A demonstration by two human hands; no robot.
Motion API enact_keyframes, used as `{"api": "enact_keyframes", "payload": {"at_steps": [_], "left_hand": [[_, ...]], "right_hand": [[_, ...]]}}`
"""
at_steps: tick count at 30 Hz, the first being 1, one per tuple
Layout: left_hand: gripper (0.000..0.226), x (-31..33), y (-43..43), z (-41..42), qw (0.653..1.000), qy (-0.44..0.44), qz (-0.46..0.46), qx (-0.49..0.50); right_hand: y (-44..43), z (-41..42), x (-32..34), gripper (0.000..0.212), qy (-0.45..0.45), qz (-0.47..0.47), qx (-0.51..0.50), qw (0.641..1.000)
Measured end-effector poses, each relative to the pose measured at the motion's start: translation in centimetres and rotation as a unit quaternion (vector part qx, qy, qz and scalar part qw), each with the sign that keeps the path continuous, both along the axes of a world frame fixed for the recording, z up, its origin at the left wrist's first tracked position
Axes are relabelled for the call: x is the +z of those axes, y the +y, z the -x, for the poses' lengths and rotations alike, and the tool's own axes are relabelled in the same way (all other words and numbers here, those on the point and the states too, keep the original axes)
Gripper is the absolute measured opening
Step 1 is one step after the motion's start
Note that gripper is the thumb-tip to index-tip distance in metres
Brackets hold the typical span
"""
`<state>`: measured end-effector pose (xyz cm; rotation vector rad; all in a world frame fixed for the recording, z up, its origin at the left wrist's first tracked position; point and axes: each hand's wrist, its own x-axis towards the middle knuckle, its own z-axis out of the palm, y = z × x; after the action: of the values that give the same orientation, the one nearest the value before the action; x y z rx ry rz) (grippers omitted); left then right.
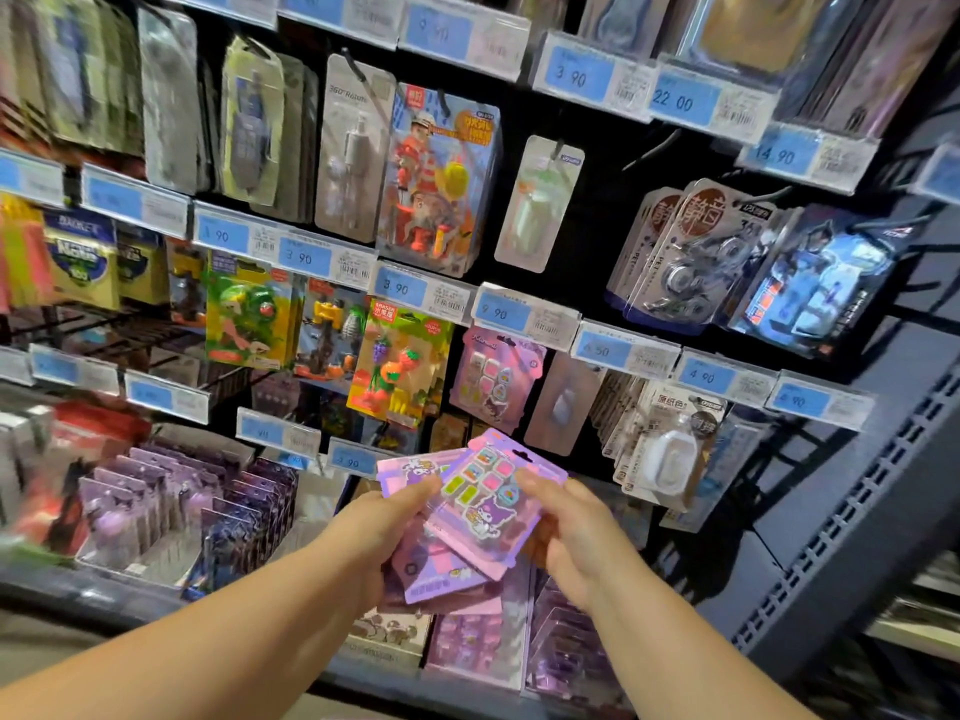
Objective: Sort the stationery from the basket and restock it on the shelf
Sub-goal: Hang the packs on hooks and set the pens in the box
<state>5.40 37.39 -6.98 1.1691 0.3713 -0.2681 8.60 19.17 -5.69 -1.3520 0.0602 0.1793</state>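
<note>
Head view: both hands are raised in front of the shelf (883, 459). The left hand (382, 535) grips a fanned stack of purple cartoon eraser packs (441, 582), thumb on top. The right hand (569, 543) has its fingers (535, 483) pinching the right edge of the front pack (485, 506). A matching pack (493, 379) hangs on a hook just above. Beside it hangs a fruit card (400, 356) marked "ERASER". Blue price tags read "9 90" (500, 312), "4 90" (702, 377), "22 00" (674, 101) and "14 90" (775, 155). Another card (356, 148) reads "360°".
</note>
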Motion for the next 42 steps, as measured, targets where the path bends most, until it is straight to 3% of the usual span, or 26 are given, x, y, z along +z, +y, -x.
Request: {"api": "enact_keyframes", "payload": {"at_steps": [5, 10, 14, 18, 21, 25, 34, 42], "left_hand": [[0.028, 0.4, 0.1, 0.3, 0.999, -0.018, 0.036, -0.006], [0.031, 0.9, 0.1, 0.6, 0.998, -0.044, 0.038, -0.031], [0.017, 1.7, -0.2, 1.0, 0.996, -0.072, 0.049, -0.019], [0.014, 2.1, -0.1, 1.4, 0.994, -0.085, 0.073, -0.011], [0.019, 2.0, 0.3, 1.2, 0.994, -0.082, 0.075, 0.001], [0.023, 2.2, 0.7, 1.2, 0.994, -0.093, 0.061, 0.016], [0.037, 0.9, 3.6, -0.6, 0.992, -0.086, 0.075, 0.061], [0.034, 0.2, 5.1, -1.5, 0.993, -0.085, 0.069, 0.055]], "right_hand": [[1.0, 0.4, -0.7, 0.046, -0.027, 0.041, 0.003, 0.999], [1.0, -0.2, -0.5, 0.045, -0.067, 0.022, -0.044, 0.997], [1.5, -0.1, -0.4, 0.031, -0.102, 0.061, -0.026, 0.993], [2.1, 0.2, -0.3, 0.057, -0.123, 0.097, 0.050, 0.986], [1.8, -0.5, -0.2, 0.045, -0.129, 0.076, 0.047, 0.988], [1.2, -1.6, 0.6, 0.045, -0.154, 0.034, 0.019, 0.987], [1.4, -3.8, 1.0, 0.041, -0.187, 0.066, -0.037, 0.980], [3.0, -6.3, 0.2, 0.039, -0.173, 0.057, -0.091, 0.979]]}}
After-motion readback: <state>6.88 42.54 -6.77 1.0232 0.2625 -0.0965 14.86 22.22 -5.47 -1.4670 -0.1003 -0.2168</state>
